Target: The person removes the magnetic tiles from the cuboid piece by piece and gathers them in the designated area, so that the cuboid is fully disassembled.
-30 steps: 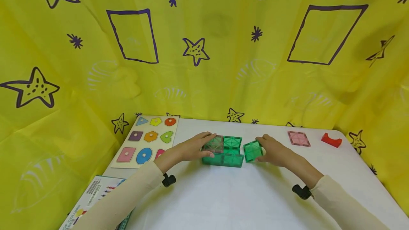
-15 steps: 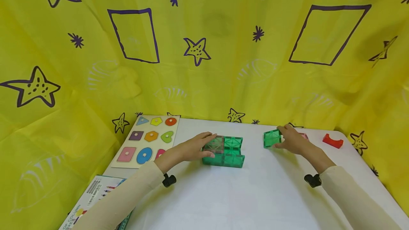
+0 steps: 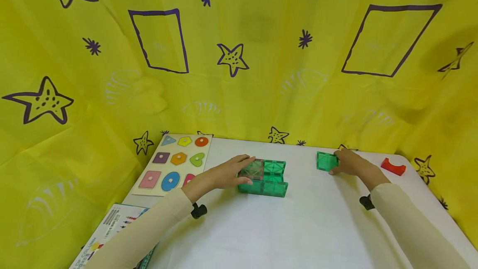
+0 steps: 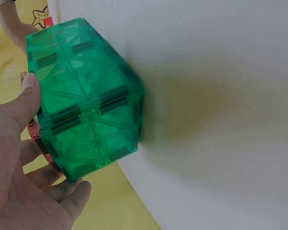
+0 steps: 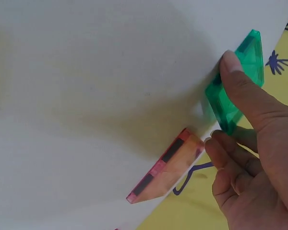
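Note:
A box of translucent green magnetic tiles stands mid-table, with a reddish tile on its top left. My left hand grips the box's left end; in the left wrist view the thumb lies along a top edge and the fingers reach round the far side. Towards the back right, my right hand pinches a single green magnetic tile between thumb and fingers. Beside those fingertips, in the right wrist view, a pink magnetic tile lies on the table; the hand hides it in the head view.
A red block with a curved notch lies at the far right. The shape puzzle board is at the back left, with a printed box nearer me. A yellow patterned curtain rises behind the white table.
My right hand has carried the green tile from beside the box to the back right, over to the pink tile. The left hand has stayed on the box.

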`<state>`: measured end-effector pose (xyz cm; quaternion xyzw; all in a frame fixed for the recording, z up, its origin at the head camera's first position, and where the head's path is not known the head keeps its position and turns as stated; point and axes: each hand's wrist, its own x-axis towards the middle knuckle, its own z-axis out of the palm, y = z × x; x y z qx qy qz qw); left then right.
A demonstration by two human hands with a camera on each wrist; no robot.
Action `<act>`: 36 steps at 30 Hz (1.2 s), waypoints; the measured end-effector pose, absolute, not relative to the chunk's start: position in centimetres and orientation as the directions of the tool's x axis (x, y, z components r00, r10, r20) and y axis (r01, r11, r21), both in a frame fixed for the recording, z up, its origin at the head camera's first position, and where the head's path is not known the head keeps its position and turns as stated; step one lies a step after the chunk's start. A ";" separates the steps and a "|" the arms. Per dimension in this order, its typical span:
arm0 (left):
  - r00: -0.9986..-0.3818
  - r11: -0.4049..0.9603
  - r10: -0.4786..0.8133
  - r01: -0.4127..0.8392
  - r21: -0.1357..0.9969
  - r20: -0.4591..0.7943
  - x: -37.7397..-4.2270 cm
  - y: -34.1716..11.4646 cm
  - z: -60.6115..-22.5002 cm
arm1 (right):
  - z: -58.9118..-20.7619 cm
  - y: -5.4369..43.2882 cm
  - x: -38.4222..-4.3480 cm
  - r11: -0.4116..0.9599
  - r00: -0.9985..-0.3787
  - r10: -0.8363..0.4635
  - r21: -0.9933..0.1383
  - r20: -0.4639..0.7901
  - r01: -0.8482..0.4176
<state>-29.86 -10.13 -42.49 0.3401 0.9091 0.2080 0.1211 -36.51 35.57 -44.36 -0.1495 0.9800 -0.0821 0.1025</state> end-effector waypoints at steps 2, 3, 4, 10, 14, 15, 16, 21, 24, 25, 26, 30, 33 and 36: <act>-0.739 0.682 0.670 0.571 0.458 -0.077 -29.9 -10.1 -42.5 | -44.5 35.9 -36.8 0.951 -0.936 -0.293 -0.164 -0.196 -0.264; -0.738 0.682 0.670 0.571 0.457 -0.076 -29.9 -10.1 -42.6 | -44.5 36.0 -37.0 0.953 -0.936 -0.290 -0.148 -0.201 -0.264; -0.739 0.682 0.670 0.572 0.456 -0.074 -29.9 -10.1 -42.6 | -44.6 36.1 -37.1 0.956 -0.936 -0.284 -0.137 -0.207 -0.260; -0.738 0.685 0.671 0.578 0.444 -0.074 -29.8 -10.1 -42.5 | -44.2 36.2 -37.3 0.957 -0.932 -0.284 -0.132 -0.226 -0.259; -0.741 0.688 0.667 0.573 0.446 -0.079 -29.8 -10.0 -42.3 | -43.8 36.1 -36.8 0.959 -0.934 -0.270 -0.149 -0.233 -0.241; -0.740 0.688 0.668 0.573 0.446 -0.079 -29.8 -10.0 -42.3 | -43.7 36.0 -36.7 0.960 -0.936 -0.264 -0.153 -0.233 -0.233; -0.741 0.690 0.667 0.572 0.444 -0.081 -29.8 -10.0 -42.3 | -43.6 35.9 -36.6 0.961 -0.939 -0.256 -0.161 -0.231 -0.223; -0.740 0.689 0.667 0.572 0.445 -0.081 -29.8 -10.0 -42.4 | -43.2 35.5 -36.4 0.948 -0.946 -0.265 -0.232 -0.187 -0.219; -0.740 0.688 0.669 0.576 0.442 -0.077 -29.9 -10.1 -42.4 | -42.5 34.8 -36.1 0.916 -0.935 -0.312 -0.314 -0.168 -0.250; -0.739 0.687 0.670 0.579 0.440 -0.075 -29.9 -10.1 -42.4 | -42.1 34.3 -35.9 0.900 -0.929 -0.328 -0.355 -0.170 -0.252; -0.739 0.688 0.670 0.580 0.437 -0.074 -29.9 -10.1 -42.4 | -41.7 33.8 -35.7 0.883 -0.923 -0.347 -0.389 -0.167 -0.262; -0.743 0.693 0.666 0.579 0.431 -0.073 -29.9 -10.1 -42.4 | -40.4 31.3 -34.9 0.823 -0.902 -0.408 -0.484 -0.139 -0.297; -0.748 0.700 0.660 0.573 0.427 -0.077 -29.8 -10.0 -42.4 | -39.8 29.5 -34.1 0.789 -0.889 -0.449 -0.510 -0.095 -0.344; -0.747 0.698 0.661 0.574 0.428 -0.077 -29.8 -10.0 -42.4 | -39.4 27.7 -32.8 0.749 -0.866 -0.498 -0.524 -0.041 -0.406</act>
